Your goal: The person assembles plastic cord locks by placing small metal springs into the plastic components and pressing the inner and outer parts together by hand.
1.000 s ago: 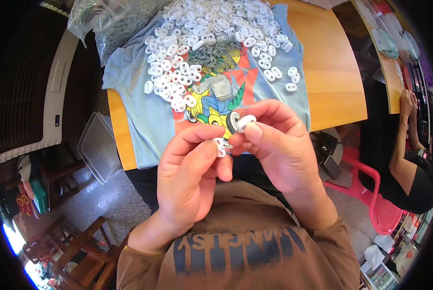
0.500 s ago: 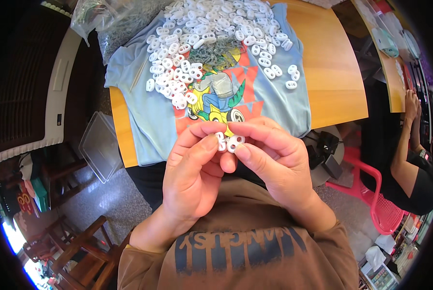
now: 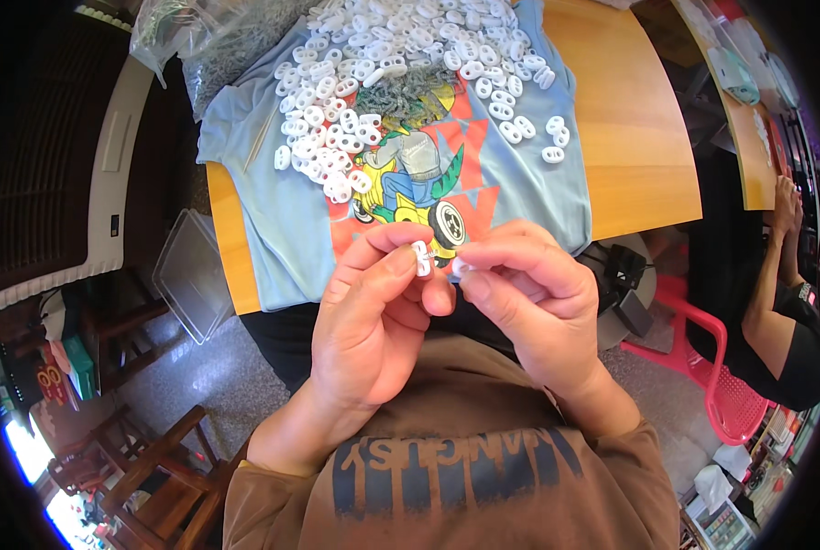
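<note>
My left hand (image 3: pixel 366 321) pinches a small white plastic cord-lock piece (image 3: pixel 422 259) between thumb and index finger. What looks like a small metal spring sticks out of that piece on the right. Just to the right, my right hand (image 3: pixel 543 316) grips another white cord-lock piece (image 3: pixel 459 268), mostly covered by the fingertips. A short gap parts the two pieces, and both hands are over the near edge of a blue printed shirt (image 3: pixel 538 202). Farther off lie a large heap of white two-hole cord-lock pieces (image 3: pixel 328 137) and a grey pile of small springs (image 3: pixel 405 96).
The shirt covers much of a wooden table (image 3: pixel 634 137). A clear bag of grey small parts (image 3: pixel 236 64) rests at the far left, with a thin stick (image 3: pixel 262 142) nearby. To the right are a pink chair (image 3: pixel 735 394) and another person's arm (image 3: pixel 767 275).
My right hand has drawn away to the right with its piece, opening a gap from the left piece. The right piece has turned and is now mostly hidden. My left hand has barely moved.
</note>
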A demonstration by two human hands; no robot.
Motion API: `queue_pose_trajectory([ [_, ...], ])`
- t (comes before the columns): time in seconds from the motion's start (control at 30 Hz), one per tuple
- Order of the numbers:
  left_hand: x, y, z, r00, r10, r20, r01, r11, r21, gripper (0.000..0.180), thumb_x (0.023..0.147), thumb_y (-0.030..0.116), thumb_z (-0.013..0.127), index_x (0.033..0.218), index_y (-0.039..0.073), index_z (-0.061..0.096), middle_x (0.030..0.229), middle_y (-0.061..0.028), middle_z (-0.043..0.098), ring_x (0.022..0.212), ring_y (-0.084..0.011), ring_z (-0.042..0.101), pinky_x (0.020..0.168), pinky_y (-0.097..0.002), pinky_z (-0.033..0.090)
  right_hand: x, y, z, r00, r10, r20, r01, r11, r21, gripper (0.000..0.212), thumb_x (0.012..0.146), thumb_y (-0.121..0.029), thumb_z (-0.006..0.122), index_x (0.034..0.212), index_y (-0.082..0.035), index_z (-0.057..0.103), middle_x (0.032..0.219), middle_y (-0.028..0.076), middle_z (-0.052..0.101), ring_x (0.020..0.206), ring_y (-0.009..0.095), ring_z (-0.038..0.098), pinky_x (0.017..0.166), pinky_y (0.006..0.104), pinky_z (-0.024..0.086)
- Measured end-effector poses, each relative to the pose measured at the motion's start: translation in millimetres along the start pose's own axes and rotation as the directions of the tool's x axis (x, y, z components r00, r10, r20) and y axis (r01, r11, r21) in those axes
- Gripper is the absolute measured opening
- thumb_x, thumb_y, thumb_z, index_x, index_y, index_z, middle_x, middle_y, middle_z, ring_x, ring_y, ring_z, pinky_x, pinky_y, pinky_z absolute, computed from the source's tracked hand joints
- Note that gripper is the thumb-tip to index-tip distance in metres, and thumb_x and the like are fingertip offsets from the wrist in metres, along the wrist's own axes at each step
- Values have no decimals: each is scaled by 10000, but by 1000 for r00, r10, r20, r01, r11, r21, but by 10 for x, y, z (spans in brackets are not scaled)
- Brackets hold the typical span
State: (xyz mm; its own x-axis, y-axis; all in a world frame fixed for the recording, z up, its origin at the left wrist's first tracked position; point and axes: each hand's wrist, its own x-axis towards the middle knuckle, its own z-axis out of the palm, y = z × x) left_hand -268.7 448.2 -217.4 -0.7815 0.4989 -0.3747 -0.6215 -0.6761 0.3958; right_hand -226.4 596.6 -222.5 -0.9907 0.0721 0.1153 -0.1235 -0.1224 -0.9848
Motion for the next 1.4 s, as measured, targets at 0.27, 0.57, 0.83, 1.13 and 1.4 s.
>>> queue_pose_trajectory([
  [0.27, -10, 1, -15, 1000, -12, 10, 11, 1000, 13, 175, 899, 90, 474, 1044, 24, 547, 782, -68, 581, 692, -155, 565, 671, -293, 463, 0, -92, -48, 978, 191, 86, -209, 905, 370, 237, 856, 13, 550, 1088, 61, 542, 1005, 80, 541, 878, 128, 567, 743, 251, 481],
  [0.57, -30, -14, -19, 1000, 10, 26, -12, 999, 50, 183, 904, 96, 475, 1056, 13, 533, 780, -69, 577, 684, -144, 556, 666, -273, 461, -50, -116, -45, 933, 350, 78, -349, 833, 429, 219, 885, -51, 535, 1082, 42, 559, 986, 73, 568, 807, 92, 566, 712, 216, 473],
  [0.83, -47, -72, 18, 999, 13, 44, -18, 995, 102, 177, 905, 87, 473, 1052, 4, 527, 809, -68, 575, 690, -132, 552, 655, -258, 463, -32, -54, -52, 982, 181, 50, -187, 926, 329, 198, 886, -39, 524, 1057, 50, 565, 1006, 63, 552, 862, 101, 545, 762, 232, 462],
  [1.13, -71, -75, -46, 997, 37, 67, -47, 988, 147, 183, 905, 87, 475, 1056, -1, 527, 836, -66, 573, 693, -140, 554, 641, -261, 460, -53, -17, -109, 967, 248, -53, -156, 746, 648, 230, 904, -100, 494, 1096, 22, 531, 844, 46, 583, 756, 106, 531, 711, 234, 440],
  [1.4, -109, -105, -15, 986, 140, 85, -159, 949, 274, 186, 889, 64, 504, 1054, -20, 528, 936, -87, 579, 707, -133, 559, 649, -258, 467, -25, -23, -60, 958, 271, -93, -153, 759, 633, 248, 910, -154, 480, 1086, 15, 521, 858, 43, 572, 725, 117, 520, 685, 247, 436],
])
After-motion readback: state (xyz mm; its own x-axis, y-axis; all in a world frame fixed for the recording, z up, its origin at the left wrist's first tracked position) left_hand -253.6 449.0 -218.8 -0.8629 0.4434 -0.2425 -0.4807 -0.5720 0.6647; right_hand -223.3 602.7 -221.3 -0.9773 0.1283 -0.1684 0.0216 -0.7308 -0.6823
